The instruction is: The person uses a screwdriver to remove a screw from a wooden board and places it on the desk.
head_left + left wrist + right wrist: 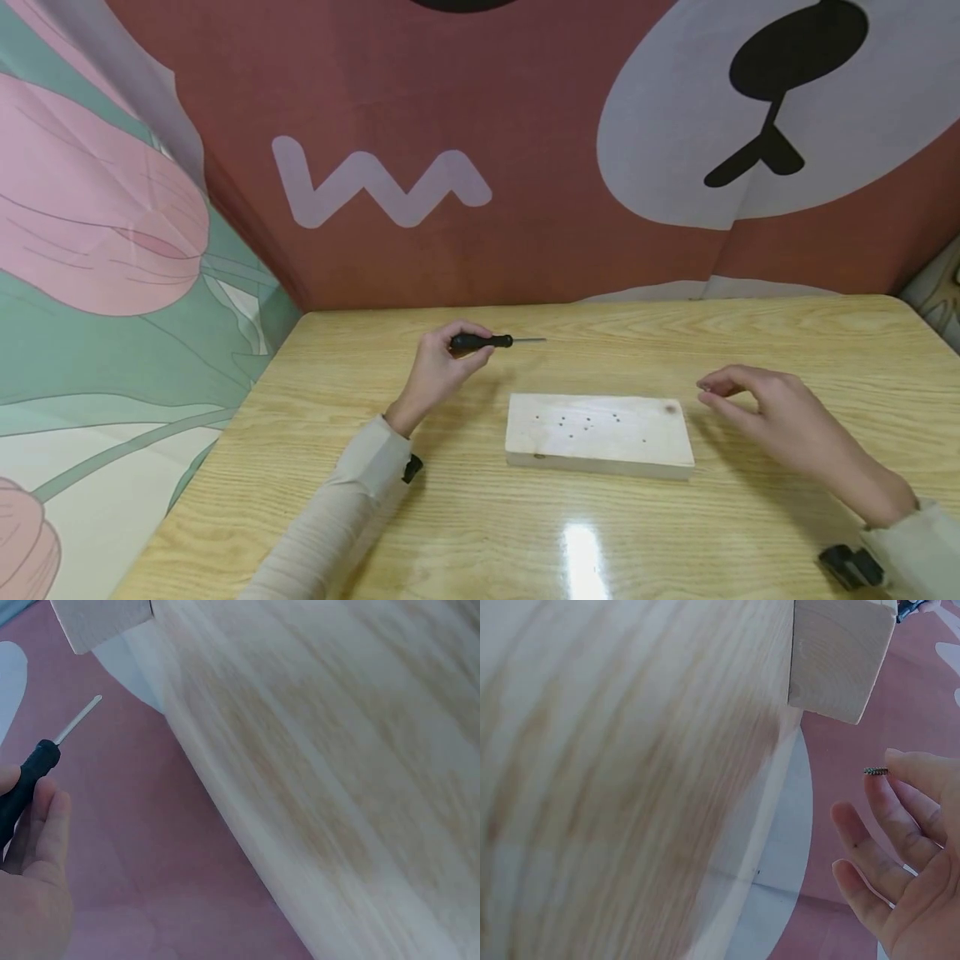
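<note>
My left hand (pixel 438 367) grips a screwdriver (pixel 482 341) by its black handle, above the table to the left of the wooden block. Its metal shaft points right in the head view; the left wrist view shows the screwdriver (pixel 30 776) with a bare tip. Between thumb and index finger, my right hand (pixel 787 425) pinches a small threaded screw (pixel 876 771), clearest in the right wrist view. The pale wooden block (pixel 600 450) lies flat between the hands, with several small holes in its top. Neither hand touches the block.
The wood-grain table (pixel 465 517) has its back edge against a red cloth (pixel 525 258) with a cartoon face. A green and pink flowered cloth (pixel 112 350) hangs along the left side. Black wrist devices (pixel 851 567) sit at both cuffs.
</note>
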Demonstrator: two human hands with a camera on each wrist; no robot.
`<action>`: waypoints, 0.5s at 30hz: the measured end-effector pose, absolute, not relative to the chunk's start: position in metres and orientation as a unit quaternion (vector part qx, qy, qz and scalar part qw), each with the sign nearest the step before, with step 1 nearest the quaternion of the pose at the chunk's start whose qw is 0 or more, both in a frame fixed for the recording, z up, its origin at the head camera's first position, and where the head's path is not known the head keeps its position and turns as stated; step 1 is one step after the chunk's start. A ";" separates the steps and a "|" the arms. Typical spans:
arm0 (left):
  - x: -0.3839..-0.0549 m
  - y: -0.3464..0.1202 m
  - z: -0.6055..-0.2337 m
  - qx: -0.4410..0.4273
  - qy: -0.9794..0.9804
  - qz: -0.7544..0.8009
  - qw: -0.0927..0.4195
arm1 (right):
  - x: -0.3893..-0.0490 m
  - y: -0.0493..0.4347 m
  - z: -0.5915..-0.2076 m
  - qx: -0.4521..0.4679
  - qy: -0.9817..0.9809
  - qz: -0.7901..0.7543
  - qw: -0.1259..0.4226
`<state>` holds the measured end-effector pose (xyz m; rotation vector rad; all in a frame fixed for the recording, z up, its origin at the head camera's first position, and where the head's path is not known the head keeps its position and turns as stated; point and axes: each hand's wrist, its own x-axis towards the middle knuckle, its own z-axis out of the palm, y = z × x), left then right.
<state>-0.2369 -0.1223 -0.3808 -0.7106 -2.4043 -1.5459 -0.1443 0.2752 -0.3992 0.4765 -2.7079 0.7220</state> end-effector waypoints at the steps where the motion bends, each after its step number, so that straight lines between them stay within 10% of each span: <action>1: -0.238 -0.123 -0.381 -0.239 -0.813 -0.521 0.099 | -0.145 0.276 -0.399 0.165 -0.943 0.250 0.148; 15: -0.249 -0.138 -0.386 -0.205 -0.828 -0.517 0.077 | -0.149 0.288 -0.402 0.181 -0.946 0.230 0.138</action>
